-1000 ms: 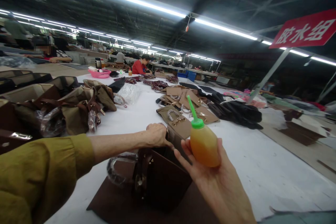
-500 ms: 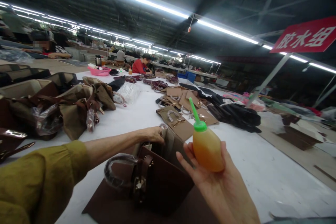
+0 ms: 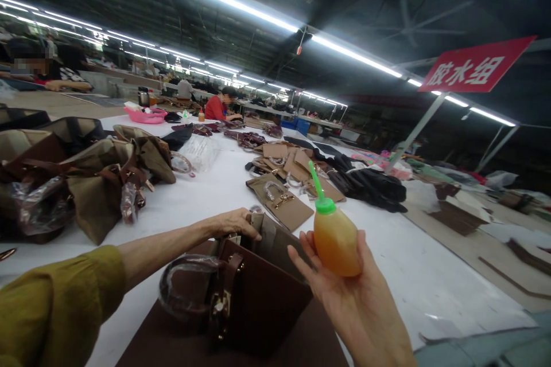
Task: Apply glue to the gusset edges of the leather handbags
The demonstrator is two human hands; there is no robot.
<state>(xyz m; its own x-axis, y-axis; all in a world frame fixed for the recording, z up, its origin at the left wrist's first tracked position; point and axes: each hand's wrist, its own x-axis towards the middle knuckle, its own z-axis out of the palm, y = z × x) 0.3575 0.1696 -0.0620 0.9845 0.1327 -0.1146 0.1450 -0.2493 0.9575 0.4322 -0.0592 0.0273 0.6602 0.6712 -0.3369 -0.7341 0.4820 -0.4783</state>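
Observation:
In my right hand (image 3: 359, 304) is a squeeze bottle (image 3: 336, 243) of amber liquid with a green cap and a slanting green nozzle pointing up. The fingers cradle its side, just right of the bag. My left hand (image 3: 235, 223) closes on the upper edge of a dark brown handbag (image 3: 267, 287), its fingertips partly hidden behind the rim. The bag stands open at the top, showing a paler lining. Its handle (image 3: 183, 281) is wrapped in clear plastic, with a gold clasp (image 3: 221, 305) beside it. Beneath lies a dark brown flat panel (image 3: 150, 327).
Brown and olive handbags (image 3: 94, 195) crowd the left of the white table (image 3: 206, 189). Flat tan bag pieces (image 3: 282, 200) and black material (image 3: 365, 180) lie beyond my hands. Farther back are a pink basket (image 3: 146, 116) and a person in red (image 3: 219, 106).
The view has turned slightly right, so the surroundings sit farther left. Both hands keep their holds, with the bottle still beside the bag.

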